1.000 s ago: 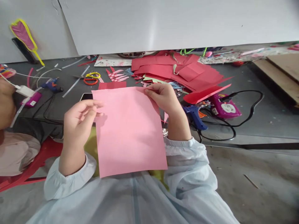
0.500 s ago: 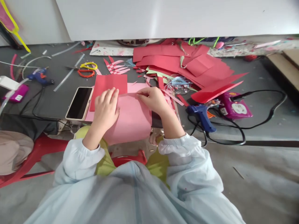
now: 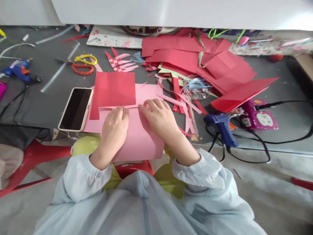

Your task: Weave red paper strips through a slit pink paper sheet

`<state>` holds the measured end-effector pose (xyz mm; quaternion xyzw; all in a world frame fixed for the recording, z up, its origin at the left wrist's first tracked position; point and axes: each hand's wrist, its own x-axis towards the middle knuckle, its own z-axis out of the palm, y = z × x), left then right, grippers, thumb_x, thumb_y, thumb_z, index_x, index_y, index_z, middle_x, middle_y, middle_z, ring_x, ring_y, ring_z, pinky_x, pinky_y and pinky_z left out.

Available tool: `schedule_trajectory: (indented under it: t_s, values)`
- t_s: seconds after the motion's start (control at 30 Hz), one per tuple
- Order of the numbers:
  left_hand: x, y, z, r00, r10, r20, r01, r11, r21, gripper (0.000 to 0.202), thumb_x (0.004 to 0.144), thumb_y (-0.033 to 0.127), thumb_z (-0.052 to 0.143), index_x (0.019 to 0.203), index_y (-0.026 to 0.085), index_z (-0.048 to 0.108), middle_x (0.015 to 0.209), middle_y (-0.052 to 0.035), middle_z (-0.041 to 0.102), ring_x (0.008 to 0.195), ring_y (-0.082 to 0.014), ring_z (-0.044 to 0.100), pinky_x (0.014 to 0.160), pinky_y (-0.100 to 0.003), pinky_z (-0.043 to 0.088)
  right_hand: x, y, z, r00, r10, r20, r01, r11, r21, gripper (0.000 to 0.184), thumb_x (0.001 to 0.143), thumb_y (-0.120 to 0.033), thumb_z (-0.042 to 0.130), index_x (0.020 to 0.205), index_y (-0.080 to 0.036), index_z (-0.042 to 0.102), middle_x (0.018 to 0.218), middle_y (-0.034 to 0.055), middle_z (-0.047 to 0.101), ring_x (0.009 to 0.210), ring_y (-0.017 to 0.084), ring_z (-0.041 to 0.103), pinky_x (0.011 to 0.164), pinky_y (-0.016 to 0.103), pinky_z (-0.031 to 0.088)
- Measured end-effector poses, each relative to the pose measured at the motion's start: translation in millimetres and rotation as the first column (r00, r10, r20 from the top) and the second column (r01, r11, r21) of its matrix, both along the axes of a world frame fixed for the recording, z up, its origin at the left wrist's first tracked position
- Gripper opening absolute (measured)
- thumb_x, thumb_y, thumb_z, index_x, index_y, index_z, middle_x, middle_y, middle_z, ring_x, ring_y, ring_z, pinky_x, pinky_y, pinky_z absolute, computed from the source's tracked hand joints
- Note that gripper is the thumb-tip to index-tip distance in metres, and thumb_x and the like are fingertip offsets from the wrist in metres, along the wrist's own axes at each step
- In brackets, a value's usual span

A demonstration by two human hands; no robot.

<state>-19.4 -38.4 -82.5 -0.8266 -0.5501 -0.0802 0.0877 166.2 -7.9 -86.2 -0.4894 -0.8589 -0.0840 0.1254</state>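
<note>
Far left of the left fingers: blue plastic glue gun [image 3: 18,70], scissors with yellow and orange handles [image 3: 74,64]. Nearer left, cream-cased smartphone [image 3: 76,109]; just beyond the fingertips, red paper rectangle [image 3: 114,88]. Left hand [image 3: 114,125] and right hand [image 3: 160,119], fingers narrow, hold the folded top edge of pink paper sheet [image 3: 137,137], which lies beneath them. Right of the right fingers: pink and red paper strips [image 3: 171,99], dark blue glue gun [image 3: 223,130]. Fingertip undersides hidden; purple box [image 3: 2,89] cut off at far left.
</note>
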Motion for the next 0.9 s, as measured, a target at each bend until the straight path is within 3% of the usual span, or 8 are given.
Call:
schedule_trajectory:
  t_s: [0.23,0.43,0.63,0.77,0.9]
  values:
    - [4,-2,-0.5,0.995,0.096,-0.007,-0.096,0.995,0.005,0.045,0.096,0.004,0.038,0.135,-0.004,0.057,0.127,-0.0268,0.066,0.119,-0.0372,0.065,0.100,-0.050,0.056,0,-8,1.7,0.997,-0.011,0.078,0.011,1.000,0.003,0.038,0.102,-0.012,0.039,0.129,-0.015,0.065,0.122,0.0094,0.071,0.098,0.024,0.057,0.087,0.037,0.042]
    - [10,-9,-13.0,0.946,0.304,0.117,-0.312,0.948,0.061,0.039,0.098,0.005,0.039,0.129,0.003,0.062,0.129,-0.0259,0.067,0.123,-0.0344,0.066,0.102,-0.049,0.057,-2,-17,4.4,0.997,-0.036,0.072,0.036,0.999,-0.003,0.037,0.098,-0.010,0.047,0.132,-0.011,0.063,0.125,0.0116,0.070,0.103,0.025,0.056,0.086,0.037,0.045]
    - [14,-18,-9.4,0.950,0.311,-0.026,-0.306,0.944,0.124,0.038,0.095,0.008,0.051,0.131,0.000,0.059,0.133,-0.0331,0.062,0.126,-0.0412,0.064,0.103,-0.051,0.056,-8,-22,8.0,0.993,-0.058,0.100,0.057,0.998,0.014,0.038,0.094,-0.008,0.051,0.130,-0.010,0.064,0.125,0.0114,0.071,0.104,0.026,0.058,0.083,0.037,0.046]
    - [13,-17,-4.2,0.956,0.290,-0.054,-0.284,0.954,0.092,0.039,0.094,0.009,0.054,0.131,-0.003,0.057,0.133,-0.0382,0.059,0.128,-0.0456,0.060,0.104,-0.053,0.055,-11,-25,9.3,0.989,-0.083,0.120,0.085,0.996,-0.007,0.039,0.093,-0.010,0.054,0.132,-0.010,0.063,0.127,0.0111,0.071,0.104,0.026,0.059,0.084,0.037,0.047]
    - [12,-16,-1.6,0.954,0.297,-0.040,-0.296,0.954,0.048,0.040,0.094,0.011,0.055,0.133,0.001,0.056,0.137,-0.0380,0.056,0.135,-0.0476,0.052,0.107,-0.054,0.053,-13,-26,9.8,0.989,-0.098,0.114,0.101,0.995,-0.022,0.041,0.091,-0.011,0.057,0.132,-0.010,0.063,0.126,0.0115,0.071,0.105,0.027,0.060,0.082,0.037,0.049]
